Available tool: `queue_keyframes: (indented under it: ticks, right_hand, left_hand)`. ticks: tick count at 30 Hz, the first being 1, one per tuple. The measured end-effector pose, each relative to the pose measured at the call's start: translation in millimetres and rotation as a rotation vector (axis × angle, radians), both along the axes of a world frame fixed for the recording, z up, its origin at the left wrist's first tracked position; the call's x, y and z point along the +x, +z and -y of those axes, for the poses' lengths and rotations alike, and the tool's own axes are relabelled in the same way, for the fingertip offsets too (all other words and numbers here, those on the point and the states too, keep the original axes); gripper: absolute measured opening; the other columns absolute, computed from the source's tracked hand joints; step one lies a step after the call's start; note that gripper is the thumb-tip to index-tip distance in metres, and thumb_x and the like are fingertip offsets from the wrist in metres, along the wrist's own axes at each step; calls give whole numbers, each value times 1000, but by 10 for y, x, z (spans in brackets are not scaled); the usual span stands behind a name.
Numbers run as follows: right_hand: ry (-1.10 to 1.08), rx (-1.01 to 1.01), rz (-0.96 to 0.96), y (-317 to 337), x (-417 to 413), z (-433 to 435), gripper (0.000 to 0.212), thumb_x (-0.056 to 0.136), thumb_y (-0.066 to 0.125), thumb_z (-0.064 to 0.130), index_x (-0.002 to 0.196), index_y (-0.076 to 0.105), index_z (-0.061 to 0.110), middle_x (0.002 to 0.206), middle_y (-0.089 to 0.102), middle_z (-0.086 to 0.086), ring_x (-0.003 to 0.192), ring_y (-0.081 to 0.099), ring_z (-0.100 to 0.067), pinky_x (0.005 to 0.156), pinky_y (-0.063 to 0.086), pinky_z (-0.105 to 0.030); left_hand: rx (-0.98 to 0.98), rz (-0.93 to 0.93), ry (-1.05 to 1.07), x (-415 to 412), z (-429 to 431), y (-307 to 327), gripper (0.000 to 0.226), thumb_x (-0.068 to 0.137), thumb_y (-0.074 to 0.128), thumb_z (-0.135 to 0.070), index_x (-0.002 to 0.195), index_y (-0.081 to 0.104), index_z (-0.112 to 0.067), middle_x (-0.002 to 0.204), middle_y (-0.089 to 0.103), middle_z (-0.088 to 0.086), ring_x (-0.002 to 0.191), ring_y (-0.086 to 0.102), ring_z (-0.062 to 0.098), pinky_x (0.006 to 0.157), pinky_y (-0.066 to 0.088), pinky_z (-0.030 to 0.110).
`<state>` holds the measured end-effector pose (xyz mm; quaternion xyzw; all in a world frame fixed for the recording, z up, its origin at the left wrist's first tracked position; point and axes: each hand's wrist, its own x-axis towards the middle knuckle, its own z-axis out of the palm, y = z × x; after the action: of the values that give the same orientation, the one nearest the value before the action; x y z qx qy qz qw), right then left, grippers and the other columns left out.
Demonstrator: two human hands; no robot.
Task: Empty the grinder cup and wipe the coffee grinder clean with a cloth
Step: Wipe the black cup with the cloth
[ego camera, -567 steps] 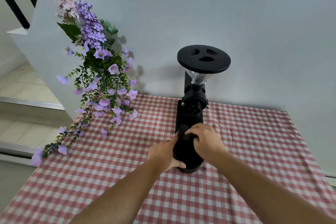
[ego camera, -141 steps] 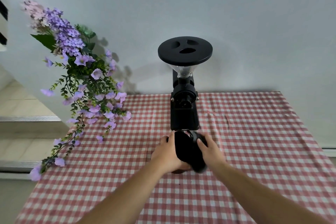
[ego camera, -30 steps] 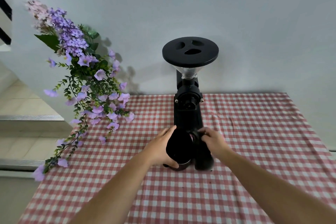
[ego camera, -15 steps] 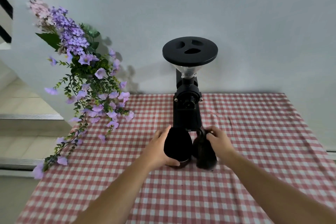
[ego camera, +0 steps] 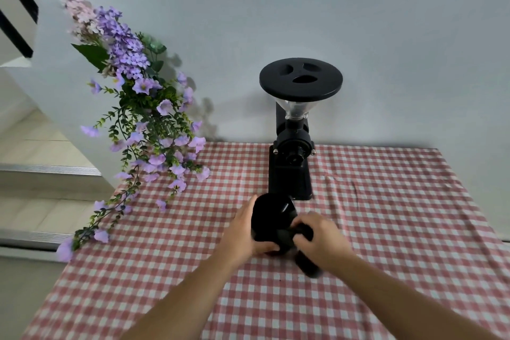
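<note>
The black coffee grinder point(ego camera: 292, 168) stands upright at the back of the table, its round black hopper lid point(ego camera: 300, 78) on top. Just in front of it my left hand point(ego camera: 242, 232) grips the black grinder cup point(ego camera: 271, 218), tilted with its opening turned toward the right. My right hand point(ego camera: 320, 237) is closed on a black cloth point(ego camera: 306, 262); one end is pushed against the cup's mouth, the other hangs below my hand over the tablecloth. What is inside the cup is hidden.
A red-and-white checked tablecloth point(ego camera: 386, 215) covers the table against a white wall. A spray of purple artificial flowers point(ego camera: 143, 124) hangs over the table's left back corner. Steps point(ego camera: 41, 174) lie beyond the left edge.
Both hands have drawn back from the grinder toward me with the cup and cloth. The cloth, held beside the cup before, is now pressed into the cup's mouth.
</note>
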<state>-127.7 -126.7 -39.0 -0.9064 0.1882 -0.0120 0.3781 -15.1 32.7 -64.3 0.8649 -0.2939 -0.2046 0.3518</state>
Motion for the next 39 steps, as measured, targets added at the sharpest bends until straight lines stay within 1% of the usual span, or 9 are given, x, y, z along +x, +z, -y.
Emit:
queue_keyframes:
  ticks: [2, 5, 10, 15, 19, 24, 28, 33, 39]
  right_hand:
    - [-115, 22, 113, 116, 102, 88, 14, 85, 58, 18, 95, 59, 27, 92, 59, 8, 78, 57, -6, 63, 44, -15]
    - [-144, -29, 200, 197, 290, 34, 27, 91, 54, 24, 118, 56, 25, 107, 56, 5, 86, 56, -8, 67, 43, -14]
    - [175, -312, -12, 79, 439, -369, 39, 94, 49, 25, 133, 45, 28, 132, 36, -1, 100, 58, -20, 86, 52, -29]
    - [468, -536, -82, 139, 420, -317, 47, 92, 50, 16, 137, 39, 27, 134, 28, -5, 115, 47, -24, 90, 51, -34]
    - [405, -704, -107, 260, 681, -175, 42, 90, 51, 12, 131, 44, 22, 133, 30, -10, 112, 45, -28, 84, 53, -39]
    - [304, -680, -90, 149, 837, -163, 34, 97, 43, 19, 131, 45, 17, 134, 36, -9, 103, 53, -27, 84, 51, -33]
    - [485, -669, -101, 44, 741, -318, 44, 95, 49, 25, 137, 43, 14, 147, 29, -6, 123, 31, -30, 105, 37, -34]
    - [441, -399, 91, -33, 423, -251, 35, 95, 46, 20, 130, 52, 19, 122, 49, -11, 97, 53, -25, 82, 46, -35]
    - [430, -470, -109, -108, 130, 64, 40, 95, 50, 27, 134, 43, 32, 129, 35, 1, 83, 46, -12, 73, 44, -20]
  left_hand:
    - [-28, 20, 16, -28, -17, -8, 101, 61, 89, -41, 142, 29, -38, 139, 46, -16, 127, 42, 6, 108, 41, 37]
    - [-59, 19, 38, -66, -17, -6, 100, 66, 88, -28, 145, 28, -31, 131, 42, -22, 122, 39, 0, 102, 37, 22]
    - [-33, 23, 68, -76, -23, 14, 99, 64, 88, -33, 145, 31, -28, 136, 50, -9, 125, 48, 11, 101, 45, 31]
    - [-69, 4, 133, -112, -45, -27, 99, 62, 89, -32, 144, 33, -29, 132, 51, -10, 120, 49, 8, 94, 45, 23]
    - [-59, -25, 142, -116, -25, 14, 103, 62, 90, -35, 146, 30, -27, 140, 48, -8, 128, 45, 12, 108, 40, 31]
    - [-61, -54, 174, -118, -29, -7, 104, 62, 90, -38, 146, 30, -26, 143, 46, -8, 131, 44, 13, 109, 39, 31]
    - [-35, -63, 180, -105, -24, -3, 107, 59, 91, -39, 147, 31, -23, 142, 47, -8, 131, 45, 14, 109, 40, 35]
    - [-117, -72, 198, -141, -58, -27, 93, 62, 89, -31, 141, 39, -32, 125, 53, -16, 121, 52, 11, 94, 44, 24]
    - [-127, -28, 165, -180, -78, -1, 98, 64, 89, -34, 144, 33, -32, 136, 52, -10, 127, 47, 10, 105, 44, 35]
